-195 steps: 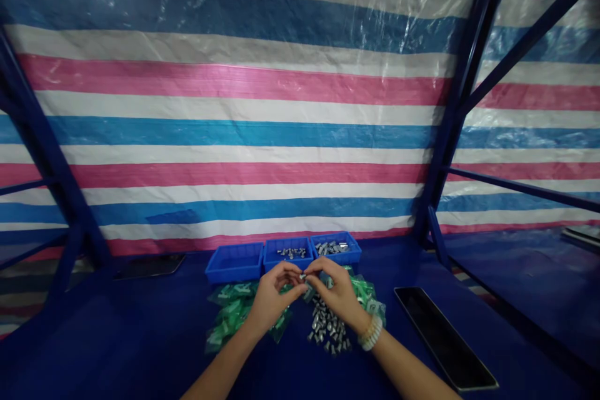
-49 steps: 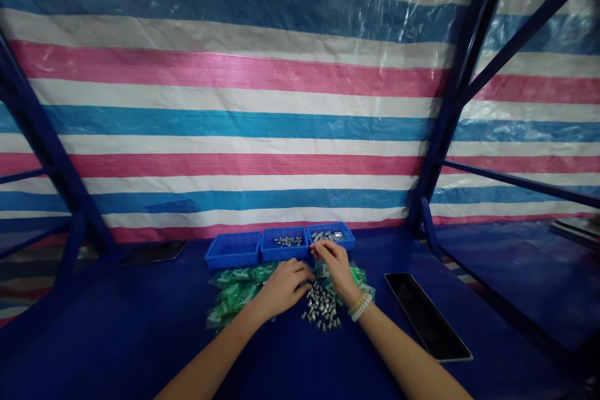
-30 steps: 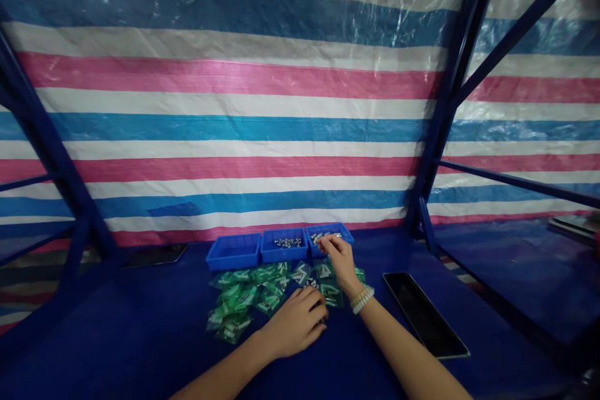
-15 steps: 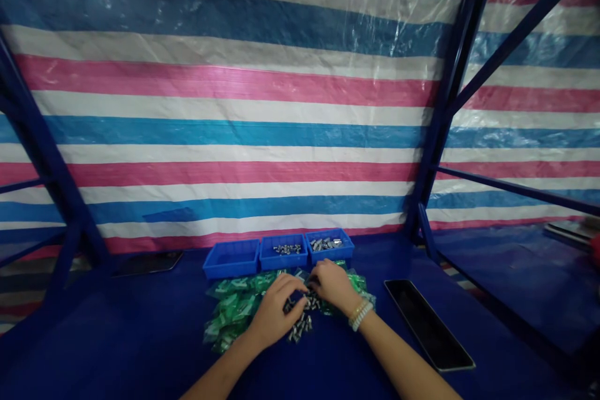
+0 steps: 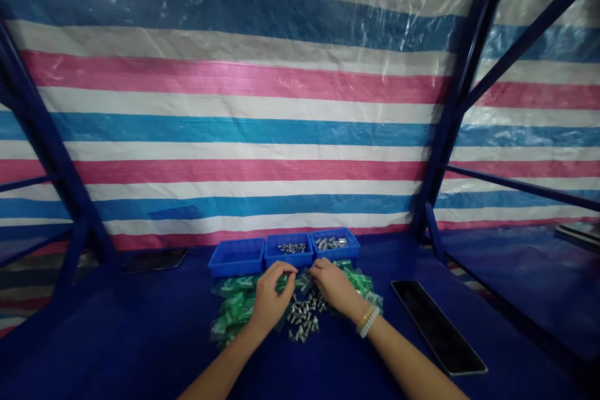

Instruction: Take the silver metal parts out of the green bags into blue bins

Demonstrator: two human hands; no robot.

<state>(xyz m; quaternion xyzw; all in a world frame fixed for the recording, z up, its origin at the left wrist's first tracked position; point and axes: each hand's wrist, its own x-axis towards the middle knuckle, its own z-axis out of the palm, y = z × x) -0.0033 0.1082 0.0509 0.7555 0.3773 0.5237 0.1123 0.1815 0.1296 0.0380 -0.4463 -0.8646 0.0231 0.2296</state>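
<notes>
My left hand (image 5: 272, 297) is over the left part of a heap of green-printed clear plastic bags (image 5: 234, 309). Its thumb and forefinger curl together in a pinch, and whatever is between them is too small to make out. Close by on the right, my right hand (image 5: 336, 286), with bracelets at the wrist, has its fingers drawn together just in front of the trays. What its fingertips grip is hidden. Below and between both hands lies a loose pile of small shiny metal fittings (image 5: 304, 319). A clear piece of plastic (image 5: 304, 282) shows between the fingertips.
Three blue trays stand behind the bags: a left tray (image 5: 237, 257) with a bare bottom, a middle tray (image 5: 288, 256) and a right tray (image 5: 335, 253) holding small metal parts. A tablet-like dark slab (image 5: 438, 327) lies right, a dark phone-like object (image 5: 155, 260) left. Blue posts (image 5: 450, 106) frame the table.
My left hand has lifted back from the metal pile toward the trays, and its fingers have closed in. More of the pile shows. My right hand stays near the same spot.
</notes>
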